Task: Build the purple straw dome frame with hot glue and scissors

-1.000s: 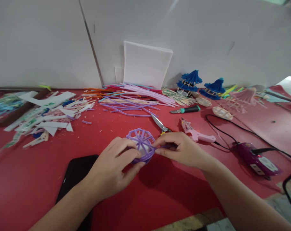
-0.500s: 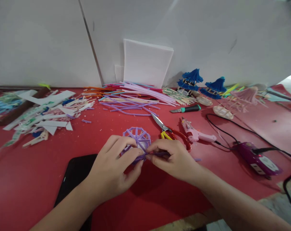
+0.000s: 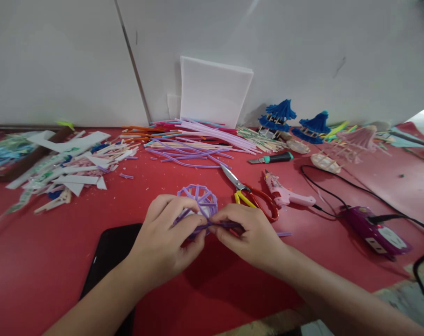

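Note:
A small round frame of purple pipe cleaners (image 3: 198,192), with spokes meeting at its middle, is held just above the red table. My left hand (image 3: 172,228) is closed on its near left side, thumb and fingers pinching the rim. My right hand (image 3: 245,231) pinches a darker purple pipe cleaner (image 3: 229,225) against the frame's near edge. The fingertips of both hands almost meet there. My fingers hide the lower part of the frame. Beyond my right hand lie red-handled scissors (image 3: 249,191) with open blades and a pink glue gun (image 3: 285,191).
A black phone (image 3: 109,261) lies under my left forearm. Loose pipe cleaners (image 3: 198,140) and a utility knife (image 3: 271,158) lie behind. Paper scraps (image 3: 79,179) spread at left. Blue-roofed models (image 3: 277,116) stand at back right; a purple power strip (image 3: 375,233) trails black cable at right.
Both hands and the purple frame have shifted slightly to the left. More of the purple piece lying beside my right wrist now shows. The pinch stays the same.

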A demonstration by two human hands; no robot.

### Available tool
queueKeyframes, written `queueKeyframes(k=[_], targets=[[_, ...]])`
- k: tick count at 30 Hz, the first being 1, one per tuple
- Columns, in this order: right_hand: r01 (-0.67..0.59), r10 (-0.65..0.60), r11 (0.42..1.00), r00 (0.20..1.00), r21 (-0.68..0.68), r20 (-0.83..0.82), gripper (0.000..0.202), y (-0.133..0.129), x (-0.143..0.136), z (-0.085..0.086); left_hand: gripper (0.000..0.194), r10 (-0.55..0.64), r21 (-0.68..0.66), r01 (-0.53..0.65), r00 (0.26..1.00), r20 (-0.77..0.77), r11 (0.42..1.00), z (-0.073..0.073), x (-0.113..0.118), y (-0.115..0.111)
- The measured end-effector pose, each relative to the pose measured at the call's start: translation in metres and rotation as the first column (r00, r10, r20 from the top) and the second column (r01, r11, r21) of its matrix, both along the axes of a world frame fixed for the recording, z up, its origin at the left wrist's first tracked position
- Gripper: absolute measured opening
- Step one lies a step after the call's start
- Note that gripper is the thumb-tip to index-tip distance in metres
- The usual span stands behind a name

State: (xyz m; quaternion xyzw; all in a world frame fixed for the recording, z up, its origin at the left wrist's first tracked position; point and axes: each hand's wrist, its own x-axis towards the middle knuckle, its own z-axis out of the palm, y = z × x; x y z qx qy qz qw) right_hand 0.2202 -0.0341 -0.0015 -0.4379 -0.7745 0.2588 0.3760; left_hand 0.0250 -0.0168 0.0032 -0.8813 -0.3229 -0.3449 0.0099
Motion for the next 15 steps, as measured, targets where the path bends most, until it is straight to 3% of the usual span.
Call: queueKeyframes(k=[5, 10, 15], targets=[[-0.02, 0.02, 1.0, 1.0, 0.013, 0.012, 0.016, -0.0004, 0.0014, 0.0003, 0.009, -0.003, 0.02, 0.002, 1.0, 0.01, 1.0, 0.0007, -0.0002, 0.0006], [0.042, -0.044, 0.997, 0.999, -0.071, -0.023, 0.01, -0.0022, 0.0037, 0.0017, 0.007, -0.003, 0.009, 0.003, 1.0, 0.029, 1.0, 0.0002, 0.0, 0.0009], [0.029, -0.033, 0.999, 0.993, 0.035, 0.111, 0.004, -0.0023, 0.0067, 0.0008, 0.007, 0.01, -0.01, -0.01, 0.999, 0.038, 1.0, -0.0006, -0.0005, 0.0001]])
